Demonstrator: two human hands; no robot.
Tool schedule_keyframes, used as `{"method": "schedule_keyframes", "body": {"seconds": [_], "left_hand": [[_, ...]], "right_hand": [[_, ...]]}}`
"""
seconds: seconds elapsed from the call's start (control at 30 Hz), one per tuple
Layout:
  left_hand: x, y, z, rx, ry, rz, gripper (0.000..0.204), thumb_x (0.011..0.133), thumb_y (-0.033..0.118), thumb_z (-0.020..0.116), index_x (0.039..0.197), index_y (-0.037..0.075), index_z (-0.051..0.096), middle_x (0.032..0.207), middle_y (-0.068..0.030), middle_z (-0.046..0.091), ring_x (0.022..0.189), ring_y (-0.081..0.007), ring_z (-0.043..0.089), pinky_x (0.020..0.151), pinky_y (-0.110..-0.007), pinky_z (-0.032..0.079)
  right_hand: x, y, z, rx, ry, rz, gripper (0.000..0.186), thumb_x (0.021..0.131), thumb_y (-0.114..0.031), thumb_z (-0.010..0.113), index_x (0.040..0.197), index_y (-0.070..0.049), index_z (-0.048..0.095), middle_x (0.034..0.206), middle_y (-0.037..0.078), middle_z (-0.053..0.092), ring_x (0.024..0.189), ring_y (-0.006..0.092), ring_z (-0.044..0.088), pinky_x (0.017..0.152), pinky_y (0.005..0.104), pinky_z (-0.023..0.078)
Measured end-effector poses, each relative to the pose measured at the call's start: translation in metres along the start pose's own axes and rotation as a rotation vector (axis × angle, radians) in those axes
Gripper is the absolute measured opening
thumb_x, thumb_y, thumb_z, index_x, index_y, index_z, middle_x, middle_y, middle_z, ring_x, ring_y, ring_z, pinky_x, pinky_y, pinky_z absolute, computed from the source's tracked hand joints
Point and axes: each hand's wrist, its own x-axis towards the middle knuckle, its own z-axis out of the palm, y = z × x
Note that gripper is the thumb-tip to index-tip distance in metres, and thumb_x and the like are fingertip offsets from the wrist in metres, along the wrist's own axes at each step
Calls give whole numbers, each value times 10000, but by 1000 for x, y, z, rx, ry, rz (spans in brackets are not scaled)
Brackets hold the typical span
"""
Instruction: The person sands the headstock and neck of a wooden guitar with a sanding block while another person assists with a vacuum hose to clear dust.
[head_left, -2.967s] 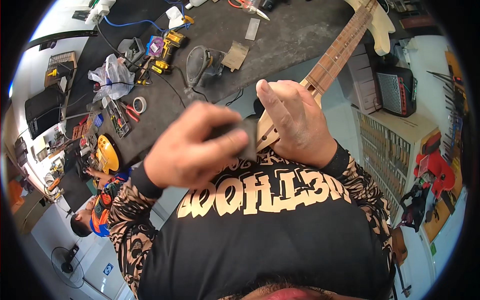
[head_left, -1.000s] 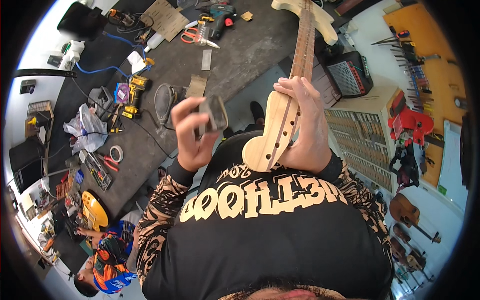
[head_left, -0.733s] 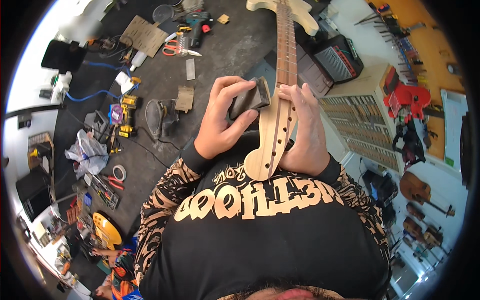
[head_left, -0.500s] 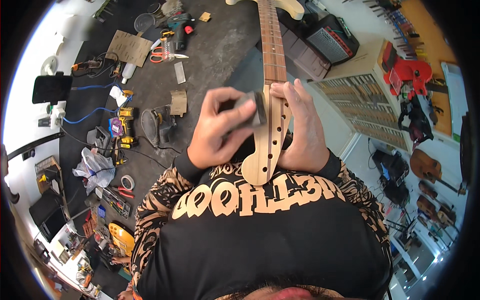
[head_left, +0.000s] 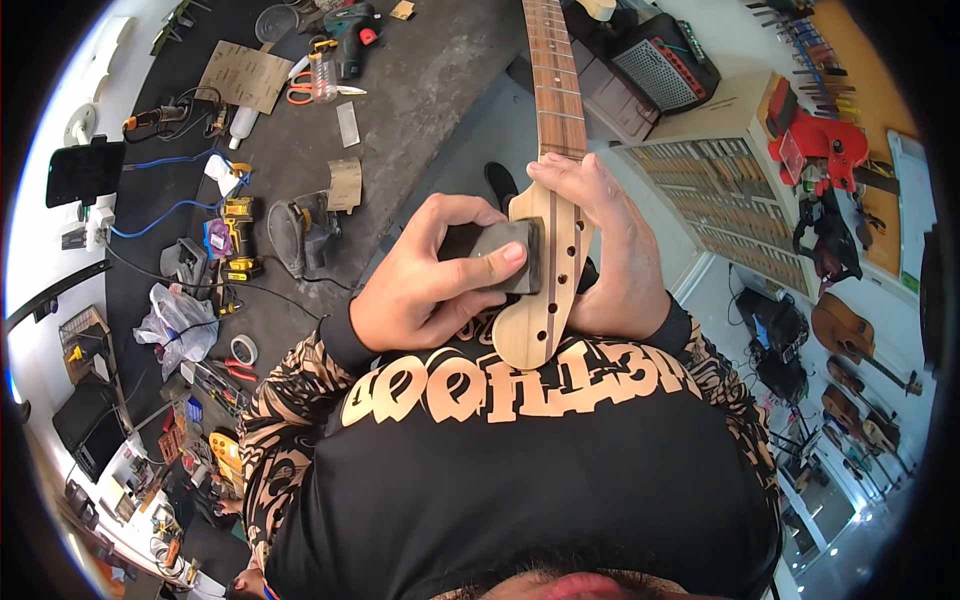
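A pale wooden guitar headstock point(head_left: 522, 338) with a row of dark tuner holes lies in front of my chest, its rosewood fretboard point(head_left: 556, 90) running away to the top of the view. My left hand point(head_left: 420, 275) grips a dark grey sanding block point(head_left: 485, 240), which rests against the headstock's left part. My right hand point(head_left: 615, 250) holds the headstock from the right, fingertips over it near the nut and the palm behind its edge. Some of my left fingers are hidden by the block.
A dark workbench point(head_left: 410, 100) holds a corded sander point(head_left: 300, 240), a yellow drill point(head_left: 240, 240), scissors point(head_left: 300, 92) and a plastic bag point(head_left: 175, 330). An amplifier point(head_left: 660, 75), a pale cabinet point(head_left: 710, 200) and guitars point(head_left: 840, 330) are at the right. Part of a co-worker point(head_left: 248, 582) shows lower left.
The block in my left hand has moved down along the headstock, after being lifted clear a second ago. The guitar has swung from angled rightward to nearly straight ahead.
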Motion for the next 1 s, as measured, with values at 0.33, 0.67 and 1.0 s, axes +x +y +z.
{"method": "schedule_keyframes", "body": {"seconds": [0.33, 0.67, 1.0], "left_hand": [[9, -8, 13, -63, 71, -19, 609, 874, 6, 908, 1437, 179, 754, 1399, -185, 563, 1261, -364, 612, 1056, -443, 537], [10, -7, -13, -465, -162, -66, 471, 935, 44, 846, 1398, 87, 773, 1425, -197, 566, 1245, -348, 613, 1124, -468, 496], [-13, -6, 20, -409, -13, -48, 541, 959, 54, 856, 1466, 69, 667, 1450, -191, 504, 1346, -336, 550, 1207, -517, 424]], "right_hand": [[-3, 2, -10, 17, -37, 17, 1231, 787, -274, 972, 1759, -69, 247, 1596, 123, 649, 1514, 397, 573, 1299, 636, 387], [-4, 6, -13, 36, -60, 36, 1313, 756, -323, 1006, 1773, -72, 214, 1590, 133, 655, 1527, 397, 564, 1303, 609, 388], [7, 2, -8, -62, 22, -59, 1164, 821, -259, 963, 1749, -50, 292, 1542, 187, 680, 1446, 427, 611, 1193, 503, 511]]}}
